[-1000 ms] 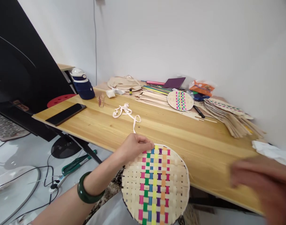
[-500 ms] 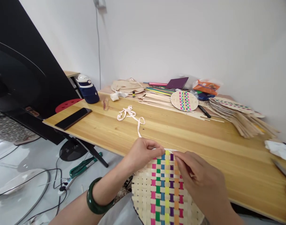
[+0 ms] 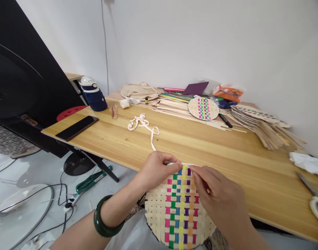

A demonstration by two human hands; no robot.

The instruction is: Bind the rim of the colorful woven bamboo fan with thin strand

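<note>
Left hand (image 3: 159, 170) pinches the top rim of a woven disc (image 3: 178, 208) between thumb and finger; right hand (image 3: 220, 194) pinches closed just beside — on what, I cannot tell. Woven disc at the table's (image 3: 213, 146) near edge; ribbon (image 3: 155, 131), scissors (image 3: 314, 199) on top.

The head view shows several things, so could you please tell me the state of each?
Woven disc, held at its far rim
Left hand, pinching that rim
Right hand, closed in a pinch at the rim, what it pinches too small to tell
Ribbon, loosely looped
Phone, lying flat, screen dark
Blue jug, upright, lid on
Small bottle, upright
Second disc, resting unheld
Scissors, lying flat, partly cut off by the frame
</note>
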